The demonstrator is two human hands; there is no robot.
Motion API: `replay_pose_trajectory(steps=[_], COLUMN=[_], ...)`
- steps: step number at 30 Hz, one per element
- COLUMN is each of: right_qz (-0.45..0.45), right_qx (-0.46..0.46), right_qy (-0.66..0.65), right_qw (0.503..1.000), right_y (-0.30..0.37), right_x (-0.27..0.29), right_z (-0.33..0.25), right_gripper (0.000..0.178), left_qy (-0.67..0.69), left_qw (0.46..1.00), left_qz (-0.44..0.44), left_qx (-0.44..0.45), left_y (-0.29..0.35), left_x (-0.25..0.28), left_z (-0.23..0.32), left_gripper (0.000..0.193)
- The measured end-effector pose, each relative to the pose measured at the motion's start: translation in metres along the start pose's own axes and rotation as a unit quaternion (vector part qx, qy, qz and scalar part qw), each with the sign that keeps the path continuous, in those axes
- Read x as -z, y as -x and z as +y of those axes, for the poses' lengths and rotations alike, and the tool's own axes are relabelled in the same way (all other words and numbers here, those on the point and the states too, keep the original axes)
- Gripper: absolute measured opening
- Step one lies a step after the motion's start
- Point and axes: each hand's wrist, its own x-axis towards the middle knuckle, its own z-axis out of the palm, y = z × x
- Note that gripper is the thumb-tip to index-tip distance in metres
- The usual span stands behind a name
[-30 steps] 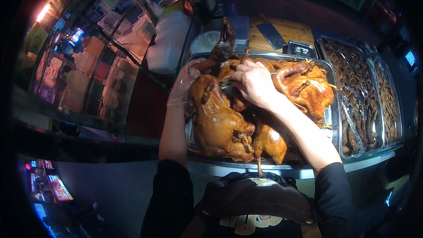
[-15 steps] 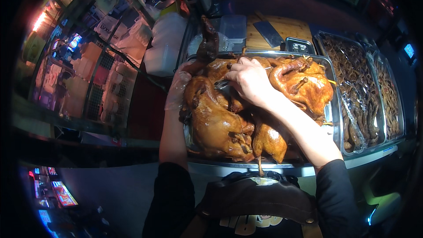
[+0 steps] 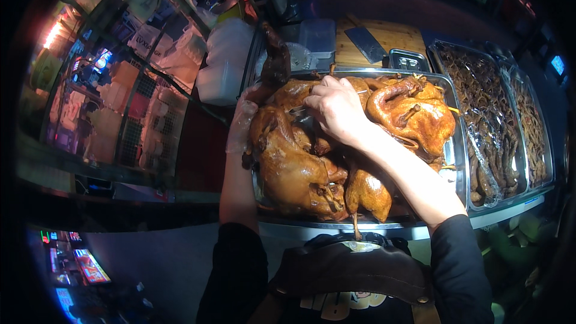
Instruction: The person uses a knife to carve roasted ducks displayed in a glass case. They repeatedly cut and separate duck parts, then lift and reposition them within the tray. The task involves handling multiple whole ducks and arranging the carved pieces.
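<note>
My left hand [image 3: 242, 121], in a clear plastic glove, is closed round the base of a dark brown neck [image 3: 276, 60] of a glossy roast duck. The neck and head stick up past the tray's far left corner. My bare right hand [image 3: 336, 108] is closed on a slim metal tool [image 3: 297, 109], its tip pointing left towards the neck; fingers hide most of it, so its kind is unclear. Below both hands lies a large browned duck [image 3: 291, 168]. Another duck [image 3: 414, 111] with a curled neck rests right of my right hand, and a smaller piece [image 3: 368, 195] lies near the front.
The birds fill a metal tray [image 3: 461, 168]. Right of it stand trays of dark braised meat [image 3: 480, 108] under plastic film. Behind are a wooden board [image 3: 408, 39] with a cleaver [image 3: 365, 45], a small metal container [image 3: 408, 60] and a clear plastic box [image 3: 318, 37]. White tubs [image 3: 222, 66] stand left.
The raised neck has shifted slightly left, with my left hand still round its base. My right hand has moved a little, and the metal tool now looks thinner beside its fingers.
</note>
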Motion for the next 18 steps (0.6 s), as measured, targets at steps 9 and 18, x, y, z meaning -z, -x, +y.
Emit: replay_pose_trajectory(steps=[9,18], right_qz=[-0.017,-0.009], right_qx=[0.024,-0.001], right_qy=[-0.026,-0.028], right_qw=[0.999,1.000], right_y=[-0.001,0.001], right_x=[0.005,0.010], right_z=[0.000,0.002], right_gripper=[0.016,0.018], left_qy=[0.020,0.044], left_qw=[0.999,0.999], left_qz=[-0.045,-0.010], left_qx=[-0.006,-0.006], left_y=[-0.010,-0.007], left_x=[0.015,0.015], left_z=[-0.010,-0.017], left_gripper=[0.065,0.065])
